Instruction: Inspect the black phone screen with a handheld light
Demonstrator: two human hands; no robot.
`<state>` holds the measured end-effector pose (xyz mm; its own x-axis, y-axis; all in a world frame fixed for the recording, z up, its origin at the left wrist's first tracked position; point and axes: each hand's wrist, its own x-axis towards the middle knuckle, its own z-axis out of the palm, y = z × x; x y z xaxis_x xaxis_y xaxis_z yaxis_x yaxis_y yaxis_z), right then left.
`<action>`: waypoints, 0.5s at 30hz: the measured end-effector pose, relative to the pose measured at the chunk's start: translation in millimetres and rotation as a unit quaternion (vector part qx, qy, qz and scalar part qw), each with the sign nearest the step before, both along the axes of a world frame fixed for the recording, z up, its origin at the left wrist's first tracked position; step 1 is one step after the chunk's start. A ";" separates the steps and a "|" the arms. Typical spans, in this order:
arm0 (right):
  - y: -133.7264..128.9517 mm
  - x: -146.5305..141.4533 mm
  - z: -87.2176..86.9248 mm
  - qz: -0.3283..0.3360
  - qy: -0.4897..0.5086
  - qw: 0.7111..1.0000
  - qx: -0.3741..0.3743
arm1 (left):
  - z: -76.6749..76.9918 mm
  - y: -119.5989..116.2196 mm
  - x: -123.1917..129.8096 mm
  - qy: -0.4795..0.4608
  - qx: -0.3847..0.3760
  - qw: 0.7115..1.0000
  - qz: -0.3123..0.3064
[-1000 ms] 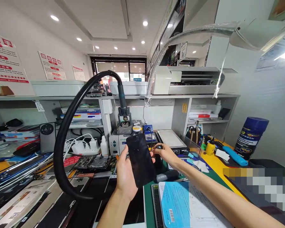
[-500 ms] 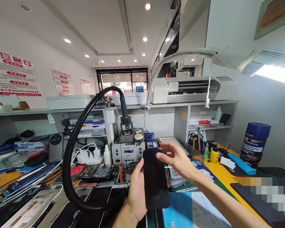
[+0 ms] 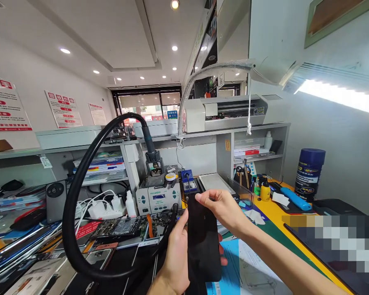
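A black smartphone (image 3: 204,243) stands upright, tilted, its dark screen towards me. My left hand (image 3: 175,256) grips it from the left, thumb along the left edge, with fingertips showing past the right edge. My right hand (image 3: 224,207) pinches the phone's top edge, thumb on the front; its other fingers are partly hidden behind. Beneath the phone lies a blue and white printed sheet (image 3: 232,262) on a green mat. Left of my hands, opened phone boards (image 3: 119,229) lie on the bench.
A thick black hose (image 3: 68,221) loops up at the left to a hot-air handle (image 3: 149,141) above a rework station (image 3: 158,198). A lamp (image 3: 326,88) hangs at upper right. A dark blue can (image 3: 310,174) and a yellow bottle (image 3: 265,191) stand on the right.
The view has turned right, so the bench appears further left. My right hand's thumb and fingers have come closer together at the phone's top. My left fingertips now show at its right edge.
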<state>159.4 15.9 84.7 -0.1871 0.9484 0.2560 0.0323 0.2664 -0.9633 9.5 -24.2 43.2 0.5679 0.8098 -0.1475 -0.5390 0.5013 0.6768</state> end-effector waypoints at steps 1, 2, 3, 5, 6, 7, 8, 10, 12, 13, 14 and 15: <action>0.8 2.7 -0.1 0.004 -0.001 1.000 -0.002 | 0.6 -0.2 0.3 0.011 0.000 1.000 -0.004; 1.5 5.5 0.1 0.007 -0.001 1.000 -0.002 | 1.2 -0.4 0.6 0.022 -0.001 1.000 -0.006; 1.9 8.3 0.5 0.009 0.000 1.000 0.001 | 1.9 -0.6 0.8 0.030 -0.003 1.000 -0.005; 1.4 13.4 2.0 0.020 0.001 1.000 0.015 | 3.2 -0.9 1.2 0.037 -0.008 0.999 0.004; 0.3 15.5 2.9 0.030 -0.002 0.999 0.022 | 3.7 -1.2 1.5 0.038 -0.010 0.999 0.009; -1.2 17.1 3.8 0.043 -0.007 0.999 0.029 | 4.2 -1.7 1.8 0.039 -0.009 0.999 0.011; -2.9 18.2 4.6 0.057 -0.014 0.998 0.034 | 4.6 -2.2 2.1 0.039 -0.009 0.999 0.010; -6.1 19.0 5.8 0.072 -0.030 0.996 0.038 | 5.1 -3.5 2.9 0.037 -0.005 0.999 0.005; -7.3 18.7 6.4 0.071 -0.042 0.996 0.035 | 5.4 -4.5 3.4 0.040 0.001 0.999 0.009; -6.8 18.5 6.4 0.068 -0.046 0.996 0.034 | 5.5 -4.6 3.5 0.043 0.004 0.999 0.014; -5.6 18.3 6.3 0.064 -0.050 0.996 0.033 | 5.4 -4.6 3.5 0.047 0.006 0.999 0.017; -3.8 18.3 6.0 0.061 -0.054 0.996 0.034 | 5.1 -4.3 3.4 0.051 0.008 0.998 0.019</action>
